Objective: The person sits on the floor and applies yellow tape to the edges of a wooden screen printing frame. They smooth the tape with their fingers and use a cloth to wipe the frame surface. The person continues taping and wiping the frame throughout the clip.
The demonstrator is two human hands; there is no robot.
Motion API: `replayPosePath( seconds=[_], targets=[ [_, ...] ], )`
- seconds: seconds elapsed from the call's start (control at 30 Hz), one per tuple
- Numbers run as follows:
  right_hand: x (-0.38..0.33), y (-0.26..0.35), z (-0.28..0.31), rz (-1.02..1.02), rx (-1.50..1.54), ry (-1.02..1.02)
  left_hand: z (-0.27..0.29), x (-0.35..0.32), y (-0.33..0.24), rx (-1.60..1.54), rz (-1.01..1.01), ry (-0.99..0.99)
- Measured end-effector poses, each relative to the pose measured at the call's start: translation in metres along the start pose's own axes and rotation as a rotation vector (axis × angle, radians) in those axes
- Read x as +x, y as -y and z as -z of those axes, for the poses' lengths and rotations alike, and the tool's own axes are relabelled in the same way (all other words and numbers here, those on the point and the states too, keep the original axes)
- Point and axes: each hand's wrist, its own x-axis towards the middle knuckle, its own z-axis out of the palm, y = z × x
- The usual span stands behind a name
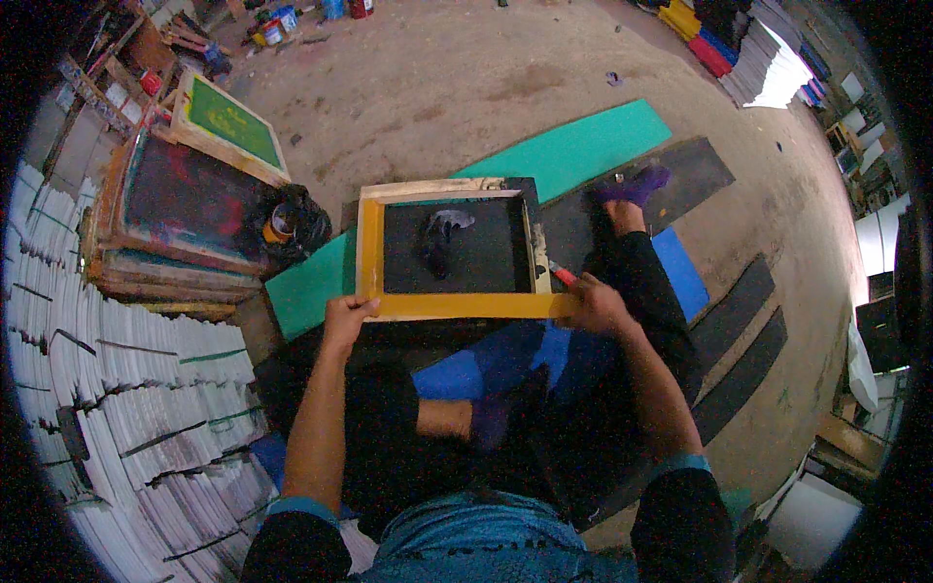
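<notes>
Between both hands, yellow screen frame [457, 305], left hand [347, 319], right hand [595, 303] gripping near edge

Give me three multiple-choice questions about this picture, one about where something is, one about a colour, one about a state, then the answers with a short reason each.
1. Where does the dark cloth lie?
A. On the dark mesh inside the yellow-edged frame
B. On the bare floor by the far wall
C. On the stacks of paper

2. What colour is the long board under the frame's far side?
A. Red
B. Green
C. White

3. How is the frame held?
A. By one hand only
B. By no hand
C. Left hand and right hand both at its near edge

Answers: 1 A, the cloth sits within the frame's borders. 2 B, the board shows green on either side of the frame. 3 C, each hand has a grip on the near yellow bar.
</notes>
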Motion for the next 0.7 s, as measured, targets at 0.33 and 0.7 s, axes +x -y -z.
replayPosePath(
  seconds=[0.33,0.7],
  targets=[
    [0.007,-0.001,-0.041,-0.126,0.625,0.138,-0.01,0.003,0.038,0.126,-0.11,-0.044],
    [-0.039,0.04,-0.006,-0.118,0.554,0.086,0.016,-0.013,0.01,0.405,-0.079,-0.062]
  ],
)
